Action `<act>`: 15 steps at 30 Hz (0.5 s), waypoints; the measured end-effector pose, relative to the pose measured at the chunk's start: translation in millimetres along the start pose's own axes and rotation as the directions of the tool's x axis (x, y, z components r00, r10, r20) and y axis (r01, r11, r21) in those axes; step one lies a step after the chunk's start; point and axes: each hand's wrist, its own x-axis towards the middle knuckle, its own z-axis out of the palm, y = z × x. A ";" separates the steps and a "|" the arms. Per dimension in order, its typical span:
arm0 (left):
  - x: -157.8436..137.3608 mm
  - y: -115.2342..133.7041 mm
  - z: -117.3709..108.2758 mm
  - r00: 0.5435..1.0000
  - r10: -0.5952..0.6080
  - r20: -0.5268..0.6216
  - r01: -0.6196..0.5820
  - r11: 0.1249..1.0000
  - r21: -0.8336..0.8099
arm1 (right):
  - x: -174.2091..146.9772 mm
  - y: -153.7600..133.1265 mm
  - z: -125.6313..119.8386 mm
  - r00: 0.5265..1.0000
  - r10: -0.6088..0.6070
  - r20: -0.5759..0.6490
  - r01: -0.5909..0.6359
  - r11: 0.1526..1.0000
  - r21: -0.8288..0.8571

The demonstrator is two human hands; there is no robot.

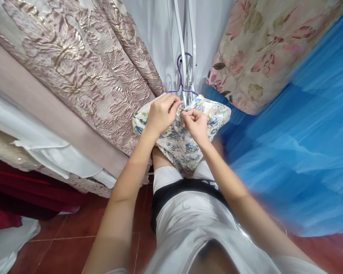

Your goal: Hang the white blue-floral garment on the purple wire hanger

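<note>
A white garment with a blue and yellow floral print [185, 144] hangs on a purple hanger [180, 74] in front of me. My left hand [163, 114] is closed, thumb and fingers pinching the garment's neckline just left of its middle. Close beside it, my right hand [196, 123] is also closed, its fingertips pinching the neckline at the center. The two hands' fingertips are nearly together below the hanger's hook. Whatever small detail lies between the fingertips is too small to make out.
White straps [182, 34] hang down past the hanger. Pink metallic brocade fabric [103, 68] drapes on the left, with several other fabrics below it. On the right hang a pink floral cloth [254, 57] and blue tulle [291, 152]. Red tiles [65, 247] cover the floor.
</note>
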 end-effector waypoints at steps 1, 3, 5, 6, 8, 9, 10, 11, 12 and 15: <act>2.2 -1.4 -2.2 0.999 -0.003 -0.034 0.002 1.000 -0.010 | -4.2 6.6 2.2 1.000 0.011 0.008 -0.011 1.000 -0.015; 8.8 -5.7 -10.9 0.991 -0.015 -0.134 0.011 0.999 -0.035 | -15.3 22.4 7.0 0.997 0.065 0.051 -0.062 0.996 -0.057; 15.7 -10.2 -22.5 0.969 -0.041 -0.245 0.027 0.998 -0.058 | -27.7 37.6 11.7 0.983 0.149 0.105 -0.140 0.986 -0.091; 18.2 -11.4 -27.8 0.960 -0.053 -0.274 0.036 0.997 -0.068 | -33.2 42.9 13.8 0.975 0.185 0.119 -0.175 0.980 -0.089; 19.2 -10.4 -34.3 0.968 -0.062 -0.242 0.043 0.996 -0.081 | -40.0 45.9 16.8 0.970 0.209 0.120 -0.205 0.978 -0.047; 17.7 -8.2 -34.9 0.980 -0.058 -0.191 0.042 0.996 -0.084 | -40.7 43.2 17.5 0.974 0.194 0.119 -0.192 0.981 -0.021; 15.1 -5.3 -33.9 0.990 -0.050 -0.132 0.039 0.996 -0.086 | -39.6 38.3 17.5 0.980 0.164 0.112 -0.166 0.986 0.004; 11.9 -1.9 -31.6 0.996 -0.041 -0.074 0.035 0.996 -0.086 | -36.8 31.9 16.9 0.987 0.128 0.099 -0.131 0.991 0.022; 8.3 1.5 -28.4 0.999 -0.034 -0.031 0.031 0.996 -0.085 | -32.6 25.0 15.8 0.992 0.094 0.082 -0.097 0.995 0.033; 0.0 9.7 -18.3 0.999 -0.028 0.019 0.030 0.995 -0.090 | -16.8 9.0 10.8 0.999 0.032 0.010 -0.032 0.999 0.033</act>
